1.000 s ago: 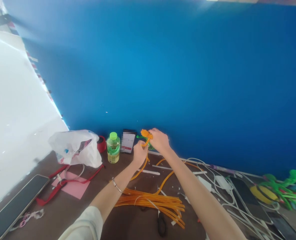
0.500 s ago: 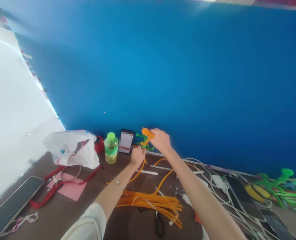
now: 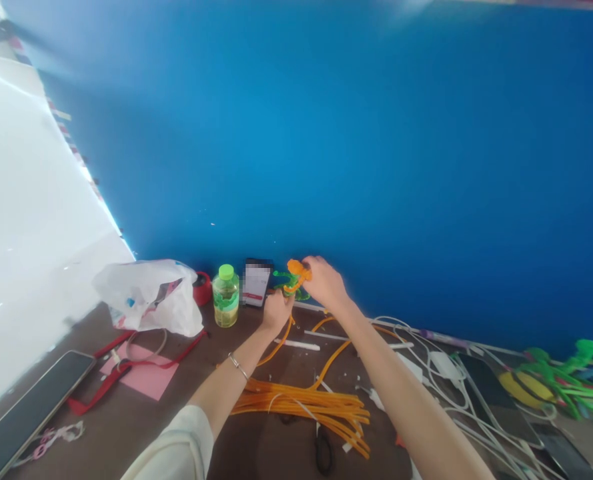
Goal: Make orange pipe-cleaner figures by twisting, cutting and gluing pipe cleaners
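Orange fuzzy piece (image 3: pixel 299 270) is up in the air near the bench's (image 3: pixel 261 447) back edge, between the two hands. Right hand (image 3: pixel 325 280) is clamped on its knobbly head from the right, fingers bunched; left hand (image 3: pixel 277 310) is lower, fingers together, pinched on its thin strand, exact fingertip contact partly hidden. Probably one hand steadies while the other shapes; the spread grip seems meant to keep the short strand under control. An orange strand shows below the left hand too; cannot tell if it's the same one.

Phone with lit screen (image 3: pixel 257 283) leans at the back edge, left of the hands, likely angled for easy viewing. Green fuzzy piece (image 3: pixel 279 274) sits right behind the work, partly covered, so cannot tell whether it touches the orange. Orange bundle (image 3: pixel 301 403) lies toward the front, gathered lengthwise, presumably for handy reach; black-handled scissors (image 3: pixel 323 450) poke out beneath it, so the bundle partly blocks them.

Other stuff: bottle (image 3: pixel 225 297), red roll (image 3: pixel 202 289) and white bag (image 3: pixel 149 297) crowd the back left corner. Pink paper (image 3: pixel 149 377) lies under a red strap (image 3: pixel 96 393) near the left edge. White cables (image 3: pixel 469 393) tangle on the right, cluttering the space beside the right forearm. Blue wall (image 3: pixel 296 133) closes off the back edge, limiting reach beyond.
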`<state>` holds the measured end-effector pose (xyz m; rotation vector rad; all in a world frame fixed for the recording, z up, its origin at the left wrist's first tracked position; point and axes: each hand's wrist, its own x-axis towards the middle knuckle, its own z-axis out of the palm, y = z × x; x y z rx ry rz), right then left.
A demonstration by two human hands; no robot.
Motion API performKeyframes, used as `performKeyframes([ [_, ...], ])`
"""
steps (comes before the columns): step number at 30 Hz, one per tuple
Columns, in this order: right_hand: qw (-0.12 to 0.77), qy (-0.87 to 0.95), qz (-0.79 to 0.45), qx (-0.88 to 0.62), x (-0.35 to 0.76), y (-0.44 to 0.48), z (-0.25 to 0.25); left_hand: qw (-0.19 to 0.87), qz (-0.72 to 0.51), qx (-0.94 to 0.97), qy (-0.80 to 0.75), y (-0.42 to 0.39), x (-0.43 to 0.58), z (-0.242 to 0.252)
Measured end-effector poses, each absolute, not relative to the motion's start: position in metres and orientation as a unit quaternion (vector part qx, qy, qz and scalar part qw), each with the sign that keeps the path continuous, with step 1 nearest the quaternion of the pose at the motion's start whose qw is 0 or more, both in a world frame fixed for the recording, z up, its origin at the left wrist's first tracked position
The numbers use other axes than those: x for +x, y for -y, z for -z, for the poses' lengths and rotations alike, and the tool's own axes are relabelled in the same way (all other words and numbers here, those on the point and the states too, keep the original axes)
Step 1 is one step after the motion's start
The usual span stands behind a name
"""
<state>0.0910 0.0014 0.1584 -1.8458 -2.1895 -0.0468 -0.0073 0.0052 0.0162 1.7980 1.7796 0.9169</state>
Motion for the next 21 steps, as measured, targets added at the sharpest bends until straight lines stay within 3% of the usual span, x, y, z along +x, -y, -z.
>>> performKeyframes([
  [5,0.188,0.746,-0.11,-0.629,0.103,0.002,-0.174,0.238,-0.34,0.639,-0.648,-0.003,-0.009,-0.018],
  [11,0.307,0.66,-0.242,-0.641,0.117,0.005,-0.185,0.229,-0.338,0.631,-0.659,0.0,-0.009,-0.021],
  [16,0.347,0.632,-0.3,-0.625,0.12,0.01,-0.182,0.237,-0.376,0.634,-0.633,0.01,-0.011,-0.021],
  [21,0.397,0.64,-0.276,-0.597,0.119,0.013,-0.186,0.246,-0.504,0.614,-0.555,0.024,-0.019,-0.042],
])
